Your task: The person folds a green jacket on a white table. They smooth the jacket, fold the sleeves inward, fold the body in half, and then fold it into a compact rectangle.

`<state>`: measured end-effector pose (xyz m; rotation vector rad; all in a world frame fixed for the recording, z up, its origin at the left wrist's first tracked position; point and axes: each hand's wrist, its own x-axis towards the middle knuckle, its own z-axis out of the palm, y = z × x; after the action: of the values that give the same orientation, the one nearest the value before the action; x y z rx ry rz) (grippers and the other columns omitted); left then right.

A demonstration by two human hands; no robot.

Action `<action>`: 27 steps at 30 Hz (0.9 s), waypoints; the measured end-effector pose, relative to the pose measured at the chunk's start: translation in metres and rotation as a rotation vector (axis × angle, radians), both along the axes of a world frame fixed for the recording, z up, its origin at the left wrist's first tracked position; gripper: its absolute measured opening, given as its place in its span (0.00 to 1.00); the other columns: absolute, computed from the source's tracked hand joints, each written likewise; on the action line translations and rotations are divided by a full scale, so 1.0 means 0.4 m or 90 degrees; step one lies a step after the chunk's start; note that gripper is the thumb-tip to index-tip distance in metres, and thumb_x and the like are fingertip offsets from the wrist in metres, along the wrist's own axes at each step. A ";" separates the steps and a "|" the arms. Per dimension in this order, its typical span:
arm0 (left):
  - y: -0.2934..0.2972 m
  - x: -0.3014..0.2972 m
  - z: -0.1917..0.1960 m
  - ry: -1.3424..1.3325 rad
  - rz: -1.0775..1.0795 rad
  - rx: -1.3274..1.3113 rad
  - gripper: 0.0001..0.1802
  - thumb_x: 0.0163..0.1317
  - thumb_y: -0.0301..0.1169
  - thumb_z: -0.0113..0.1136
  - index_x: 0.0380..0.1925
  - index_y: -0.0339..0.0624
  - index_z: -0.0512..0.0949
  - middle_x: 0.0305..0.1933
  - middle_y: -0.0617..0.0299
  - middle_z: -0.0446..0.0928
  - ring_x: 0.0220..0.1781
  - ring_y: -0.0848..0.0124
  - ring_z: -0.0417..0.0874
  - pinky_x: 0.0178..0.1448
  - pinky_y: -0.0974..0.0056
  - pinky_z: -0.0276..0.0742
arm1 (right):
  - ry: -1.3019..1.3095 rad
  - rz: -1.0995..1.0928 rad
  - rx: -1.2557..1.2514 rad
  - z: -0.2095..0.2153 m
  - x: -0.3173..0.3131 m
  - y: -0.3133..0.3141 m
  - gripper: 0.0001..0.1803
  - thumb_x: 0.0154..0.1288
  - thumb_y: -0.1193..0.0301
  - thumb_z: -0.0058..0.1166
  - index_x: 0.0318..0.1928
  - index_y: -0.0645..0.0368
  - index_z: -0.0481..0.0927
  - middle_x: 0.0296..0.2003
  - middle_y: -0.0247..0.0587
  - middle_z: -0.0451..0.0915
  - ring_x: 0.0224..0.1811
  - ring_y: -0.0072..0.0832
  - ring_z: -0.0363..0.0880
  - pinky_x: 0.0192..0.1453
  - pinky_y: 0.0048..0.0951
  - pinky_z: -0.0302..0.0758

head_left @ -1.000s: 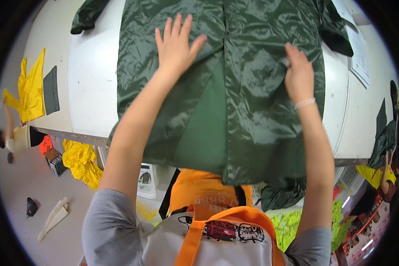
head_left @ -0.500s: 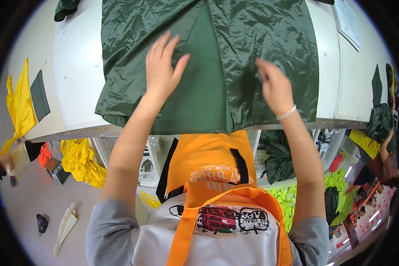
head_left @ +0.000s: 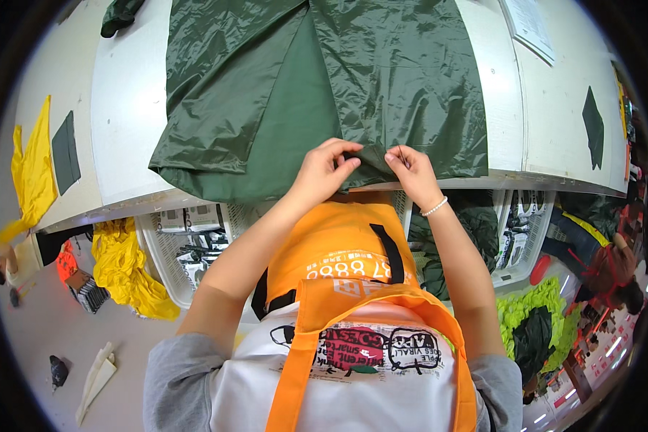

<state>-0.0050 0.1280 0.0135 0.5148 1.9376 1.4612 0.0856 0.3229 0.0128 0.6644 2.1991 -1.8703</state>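
A shiny dark green raincoat (head_left: pixel 410 79) lies spread over the white table, its front parted so that the matte inner side shows between the two panels. At the near hem, my left hand (head_left: pixel 325 170) pinches the bottom corner of the right panel. Close beside it, my right hand (head_left: pixel 414 173) has thumb and forefinger closed on the same hem, a short way to the right. A thin dark line, perhaps a thread, shows at the right fingertips. The stretch of hem between both hands is lifted and slightly bunched.
Flat green pieces (head_left: pixel 66 153) and a yellow cloth (head_left: pixel 32 165) lie on the table's left. A paper sheet (head_left: pixel 527 29) is at the far right. Beneath the edge stand white baskets (head_left: pixel 167 266) with packets and green cloth. Yellow fabric (head_left: pixel 126 270) hangs low left; another person (head_left: pixel 612 266) is at right.
Both hands have come down from the raincoat's surface to its near hem and closed on it. The left hand moved right, and the view shifted slightly.
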 end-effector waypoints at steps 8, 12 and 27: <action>-0.187 0.013 -0.047 -0.039 0.594 0.020 0.10 0.61 0.30 0.62 0.35 0.36 0.72 0.26 0.63 0.76 0.21 0.80 0.72 0.25 0.74 0.67 | 0.074 0.024 0.088 0.048 -0.003 0.054 0.09 0.65 0.71 0.54 0.33 0.66 0.77 0.19 0.26 0.66 0.24 0.13 0.59 0.28 0.20 0.61; -0.352 -0.021 -0.054 -0.110 0.714 -0.128 0.16 0.59 0.38 0.65 0.33 0.36 0.72 0.22 0.60 0.77 0.17 0.78 0.73 0.18 0.74 0.64 | 0.055 0.053 0.112 0.049 0.001 0.053 0.09 0.65 0.70 0.54 0.33 0.66 0.76 0.19 0.27 0.65 0.23 0.14 0.58 0.28 0.20 0.61; -0.062 0.059 0.258 -0.285 0.527 0.286 0.06 0.59 0.23 0.61 0.36 0.33 0.77 0.37 0.55 0.82 0.39 0.70 0.84 0.43 0.70 0.81 | 0.278 0.224 0.146 0.285 -0.081 -0.087 0.13 0.63 0.73 0.55 0.45 0.64 0.69 0.40 0.47 0.73 0.42 0.39 0.76 0.47 0.33 0.74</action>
<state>0.0186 0.1031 0.1167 -0.4840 1.4985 2.2981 0.0531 0.2880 0.1267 -0.1235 2.6048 -1.7148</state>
